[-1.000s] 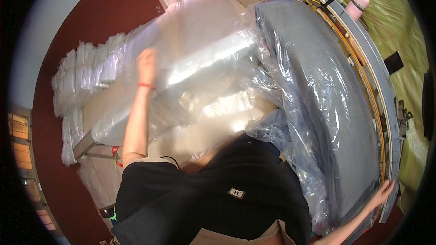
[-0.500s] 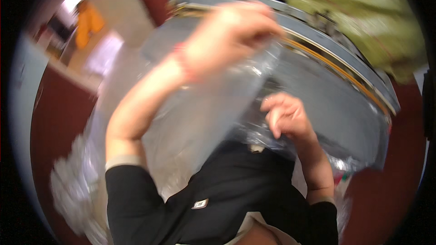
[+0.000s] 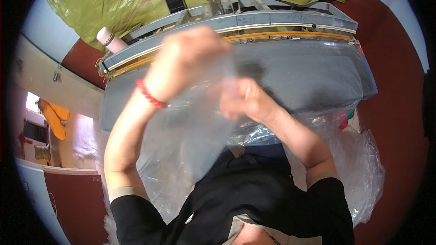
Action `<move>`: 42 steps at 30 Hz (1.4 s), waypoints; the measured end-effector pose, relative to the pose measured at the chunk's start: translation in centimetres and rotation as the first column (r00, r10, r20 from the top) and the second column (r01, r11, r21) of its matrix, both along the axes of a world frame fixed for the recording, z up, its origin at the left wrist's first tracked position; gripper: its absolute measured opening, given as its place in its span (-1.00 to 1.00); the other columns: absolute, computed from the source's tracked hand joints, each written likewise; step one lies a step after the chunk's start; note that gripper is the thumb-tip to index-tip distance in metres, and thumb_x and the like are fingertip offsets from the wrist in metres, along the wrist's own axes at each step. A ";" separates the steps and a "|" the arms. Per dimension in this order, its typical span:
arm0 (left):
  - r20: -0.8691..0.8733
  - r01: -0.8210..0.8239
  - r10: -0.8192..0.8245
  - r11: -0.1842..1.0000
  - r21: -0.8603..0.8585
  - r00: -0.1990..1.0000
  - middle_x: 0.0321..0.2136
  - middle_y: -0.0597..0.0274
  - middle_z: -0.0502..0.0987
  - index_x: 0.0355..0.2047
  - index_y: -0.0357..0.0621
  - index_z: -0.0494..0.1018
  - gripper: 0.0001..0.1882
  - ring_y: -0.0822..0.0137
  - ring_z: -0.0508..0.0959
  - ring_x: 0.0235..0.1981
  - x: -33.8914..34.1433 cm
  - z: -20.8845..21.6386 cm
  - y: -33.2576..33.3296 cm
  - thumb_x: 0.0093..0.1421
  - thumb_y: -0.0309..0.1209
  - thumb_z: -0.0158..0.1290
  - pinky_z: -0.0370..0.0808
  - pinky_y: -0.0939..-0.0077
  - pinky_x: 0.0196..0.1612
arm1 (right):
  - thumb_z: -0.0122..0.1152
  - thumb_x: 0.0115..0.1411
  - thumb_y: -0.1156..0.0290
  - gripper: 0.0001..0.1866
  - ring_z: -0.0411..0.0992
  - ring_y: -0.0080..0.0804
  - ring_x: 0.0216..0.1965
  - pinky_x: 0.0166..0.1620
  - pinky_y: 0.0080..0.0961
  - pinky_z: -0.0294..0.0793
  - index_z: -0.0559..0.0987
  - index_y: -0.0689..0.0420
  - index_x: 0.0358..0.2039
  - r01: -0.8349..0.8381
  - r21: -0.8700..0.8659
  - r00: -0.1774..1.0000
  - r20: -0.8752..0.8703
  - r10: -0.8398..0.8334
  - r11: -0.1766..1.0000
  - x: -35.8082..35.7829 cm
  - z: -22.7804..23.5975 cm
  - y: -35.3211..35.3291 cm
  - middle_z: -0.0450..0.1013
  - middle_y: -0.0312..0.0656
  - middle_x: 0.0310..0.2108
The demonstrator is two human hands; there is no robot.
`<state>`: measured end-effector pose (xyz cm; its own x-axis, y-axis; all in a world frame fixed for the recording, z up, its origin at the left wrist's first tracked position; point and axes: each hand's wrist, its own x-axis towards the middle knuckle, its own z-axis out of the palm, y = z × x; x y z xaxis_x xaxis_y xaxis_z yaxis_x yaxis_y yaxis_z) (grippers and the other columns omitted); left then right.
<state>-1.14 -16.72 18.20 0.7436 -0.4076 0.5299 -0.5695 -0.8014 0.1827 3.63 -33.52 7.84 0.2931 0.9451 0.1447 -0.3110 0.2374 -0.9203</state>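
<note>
Apparently my left hand grips clear film; whether my right hand does, I cannot tell; even tension advisable

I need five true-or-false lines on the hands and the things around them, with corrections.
The clear plastic hangs from the left hand. True.
The left hand has nothing at its wrist. False: it wears a red bracelet.
The pink bottle is by the grey frame's left end. True.
The right hand touches the grey frame. False: it is apart from it, by the clear plastic.
The green sheet lies beyond the grey frame. True.
</note>
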 end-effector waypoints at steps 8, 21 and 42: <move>0.419 -0.536 0.537 0.834 -0.132 0.732 -0.50 0.21 0.45 -0.37 -0.25 0.45 -0.86 0.43 0.45 -0.48 -2.2 1.6 11.6 0.02 -0.63 -0.02 0.35 0.70 -0.38 | 0.16 -0.14 0.44 -0.81 0.40 -0.39 -0.56 -0.49 -0.48 0.36 0.49 0.21 -0.45 0.588 -0.429 0.432 0.883 0.182 0.685 6.0 -3.5 -18.6 0.42 -0.13 -0.60; -0.647 -0.719 0.362 0.534 -0.446 0.671 -0.49 0.46 0.42 -0.35 -0.19 0.46 -0.88 0.64 0.31 -0.49 -4.0 -19.3 12.0 0.07 -0.53 -0.02 0.25 0.79 -0.39 | 0.08 0.03 0.34 -0.86 0.14 -0.71 -0.62 -0.58 -0.73 0.07 0.42 0.08 -0.60 0.996 -0.008 -0.067 0.567 -0.821 -0.087 14.8 -9.3 -40.0 0.22 -0.44 -0.69; -0.567 -0.629 0.297 0.516 -0.582 0.768 -0.54 0.50 0.38 -0.35 -0.22 0.44 -0.88 0.69 0.25 -0.56 -4.2 -20.2 11.5 0.10 -0.48 -0.03 0.15 0.83 -0.52 | 0.24 -0.16 0.45 -0.73 0.35 -0.30 -0.23 -0.17 -0.52 0.32 0.49 0.20 -0.37 0.952 0.294 -0.294 0.795 -0.530 -0.087 12.4 -8.0 -34.7 0.41 -0.18 -0.33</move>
<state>-5.36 -5.21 -1.99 0.8910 0.4366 0.1244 0.0883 -0.4355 0.8958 16.08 -68.26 -0.21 0.8007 -0.1153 0.5878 0.3974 -0.6320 -0.6653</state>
